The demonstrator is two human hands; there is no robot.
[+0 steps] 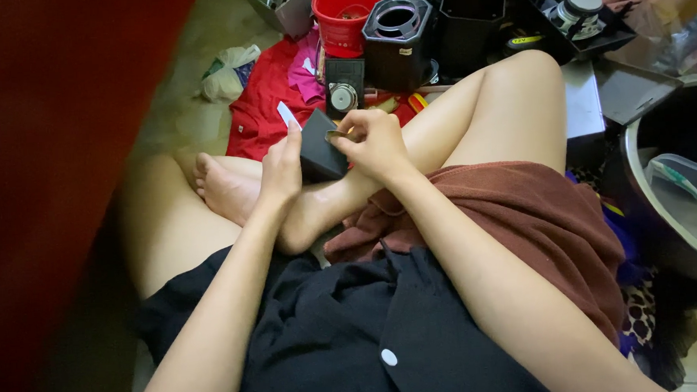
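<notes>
I sit cross-legged on the floor. My left hand [282, 166] grips a small black box-shaped part [320, 149] by its left side, over my crossed ankles. My right hand [371, 142] pinches a small brownish metal piece [336, 135] at the part's top right edge. A thin white strip [287, 115] sticks up just behind my left fingers. The underside of the part is hidden.
A red bucket [345, 14], a black square housing with a round opening [397, 31] and a small black unit with a silver dial [344, 90] stand ahead. Red cloth [262, 98] lies on the floor. A metal basin [661, 182] sits right. A dark red surface [50, 170] fills the left.
</notes>
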